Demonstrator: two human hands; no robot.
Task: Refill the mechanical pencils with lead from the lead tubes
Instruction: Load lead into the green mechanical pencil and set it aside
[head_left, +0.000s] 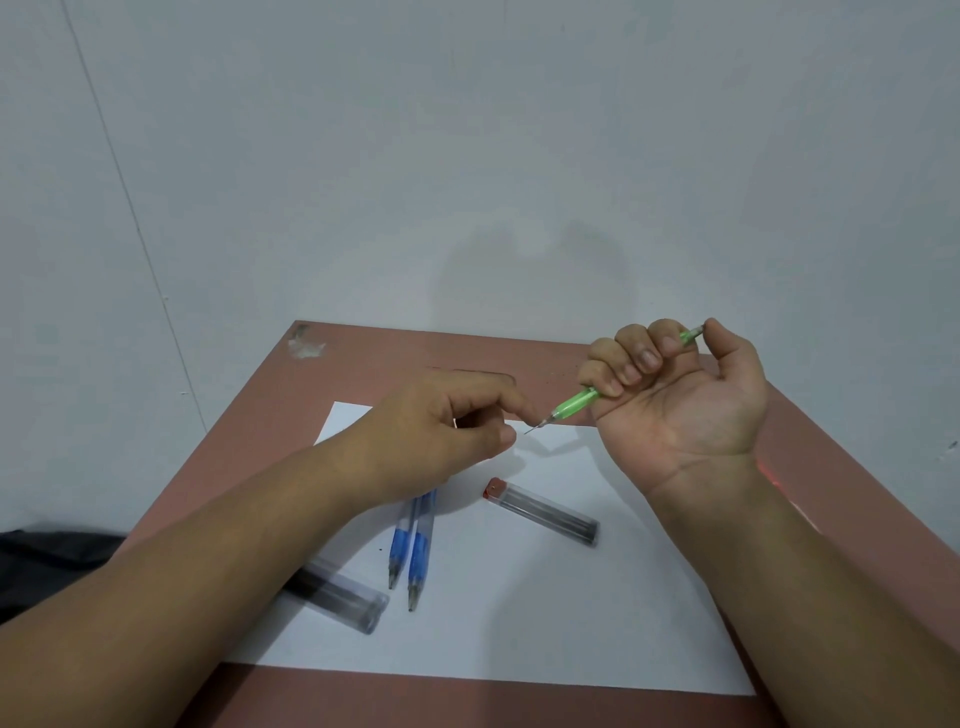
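Note:
My right hand (670, 387) grips a green mechanical pencil (574, 402) in a fist, palm up, thumb on its rear end. Its tip points down-left with a short bit of lead sticking out. My left hand (441, 436) hovers just left of that tip, index finger and thumb close together near the lead; whether they touch it is unclear. Two blue mechanical pencils (413, 551) lie side by side on the white paper (519, 613), tips toward me. A clear lead tube with a red cap (543, 512) lies to their right. A second clear lead tube (337, 597) lies under my left forearm.
The paper lies on a small reddish-brown table (395, 358) pushed against a pale wall. A dark cloth (47, 561) sits off the table's left side. The table's far left corner is chipped.

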